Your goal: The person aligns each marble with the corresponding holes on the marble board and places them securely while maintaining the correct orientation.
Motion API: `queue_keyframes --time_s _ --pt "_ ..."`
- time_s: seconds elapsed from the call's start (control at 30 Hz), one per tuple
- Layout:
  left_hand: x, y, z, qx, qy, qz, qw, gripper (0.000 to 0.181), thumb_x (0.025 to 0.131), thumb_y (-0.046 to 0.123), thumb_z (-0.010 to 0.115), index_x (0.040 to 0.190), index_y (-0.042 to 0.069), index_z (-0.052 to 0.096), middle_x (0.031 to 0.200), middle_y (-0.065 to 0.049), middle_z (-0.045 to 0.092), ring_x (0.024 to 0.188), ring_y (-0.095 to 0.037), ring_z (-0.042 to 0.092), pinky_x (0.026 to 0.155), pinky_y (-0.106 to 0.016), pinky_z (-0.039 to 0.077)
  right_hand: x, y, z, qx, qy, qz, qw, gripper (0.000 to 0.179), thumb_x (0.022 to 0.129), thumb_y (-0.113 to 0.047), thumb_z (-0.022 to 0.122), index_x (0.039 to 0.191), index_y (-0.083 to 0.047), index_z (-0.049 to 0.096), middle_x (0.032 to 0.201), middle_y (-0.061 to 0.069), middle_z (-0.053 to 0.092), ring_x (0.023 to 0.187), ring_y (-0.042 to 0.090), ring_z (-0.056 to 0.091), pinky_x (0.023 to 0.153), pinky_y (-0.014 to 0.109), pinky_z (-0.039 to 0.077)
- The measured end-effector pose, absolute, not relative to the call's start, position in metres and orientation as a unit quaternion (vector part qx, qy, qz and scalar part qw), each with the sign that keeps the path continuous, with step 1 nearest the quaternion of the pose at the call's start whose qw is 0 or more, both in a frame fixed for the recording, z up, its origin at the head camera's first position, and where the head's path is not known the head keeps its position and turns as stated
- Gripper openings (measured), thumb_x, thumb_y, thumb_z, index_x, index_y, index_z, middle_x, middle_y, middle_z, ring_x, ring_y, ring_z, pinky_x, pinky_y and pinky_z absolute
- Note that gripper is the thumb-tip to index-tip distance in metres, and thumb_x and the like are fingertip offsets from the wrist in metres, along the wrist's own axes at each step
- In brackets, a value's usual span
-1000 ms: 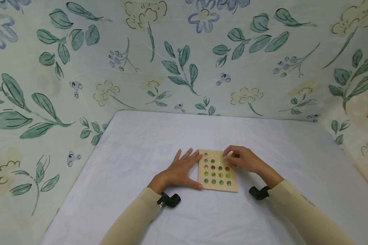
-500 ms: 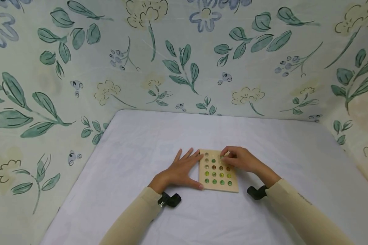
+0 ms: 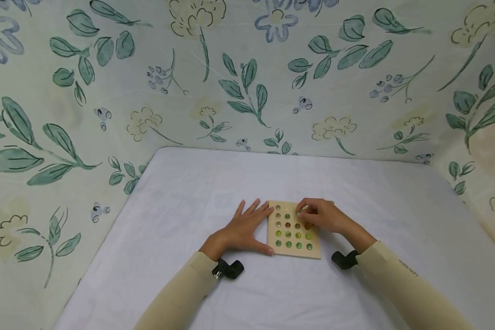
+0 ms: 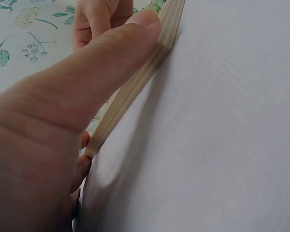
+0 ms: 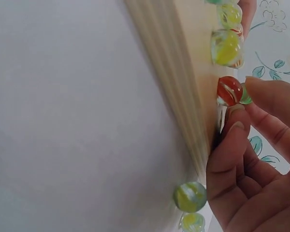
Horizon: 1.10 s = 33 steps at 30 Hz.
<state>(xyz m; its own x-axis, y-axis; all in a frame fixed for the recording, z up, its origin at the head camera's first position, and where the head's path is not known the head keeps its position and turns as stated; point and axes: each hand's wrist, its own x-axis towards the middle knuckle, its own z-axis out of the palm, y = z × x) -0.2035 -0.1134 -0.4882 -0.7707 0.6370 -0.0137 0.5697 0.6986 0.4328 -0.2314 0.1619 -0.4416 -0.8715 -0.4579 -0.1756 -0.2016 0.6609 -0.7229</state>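
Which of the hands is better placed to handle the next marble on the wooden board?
Probably the right hand: its fingertips are already over the marbles. The left hand lies flat, bracing the wooden board at its left edge.

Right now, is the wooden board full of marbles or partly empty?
Partly empty: the wooden board shows bare holes near its top edge.

The right hand (image 5: 251,164) touches a red marble (image 5: 229,90) on the wooden board (image 5: 193,63), yellow marbles (image 5: 226,47) beyond.
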Motion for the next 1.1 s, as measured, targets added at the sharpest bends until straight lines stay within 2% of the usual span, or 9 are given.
queue_keyframes --time_s 1.1 --pt "-0.2011 -0.1122 -0.4856 0.325 0.917 0.213 0.087 0.116 0.068 0.078 0.065 0.156 0.022 0.016 0.162 0.003 0.008 0.148 -0.02 -0.004 0.116 -0.052 -0.009 -0.2307 0.1651 -0.4431 -0.211 0.896 -0.354 0.163 0.016 0.093 -0.02 0.065 0.106 -0.01 0.065 0.075 0.004 0.064 0.067 0.019 0.059 0.059 0.027 0.048"
